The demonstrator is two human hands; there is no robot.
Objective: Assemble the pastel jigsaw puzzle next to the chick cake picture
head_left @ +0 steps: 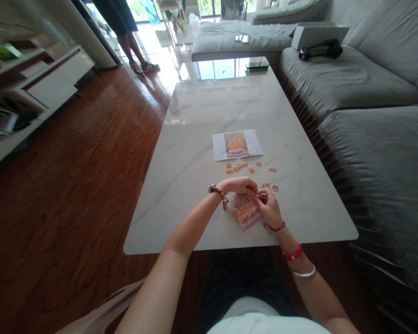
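A partly built pink jigsaw puzzle lies near the front edge of the white marble table. My left hand rests on its upper edge, fingers curled and pinched together. My right hand sits on the puzzle's right side, fingers also pinched, meeting the left hand's fingertips. What they pinch is too small to make out. Several loose orange puzzle pieces lie just beyond the hands. A few more pieces sit by my right hand. A reference sheet with a printed picture lies farther back.
A grey sofa runs along the table's right side, with a white box and a black strap on it. A dark object lies at the table's far end. Another person's legs stand at the back left. White shelving lines the left.
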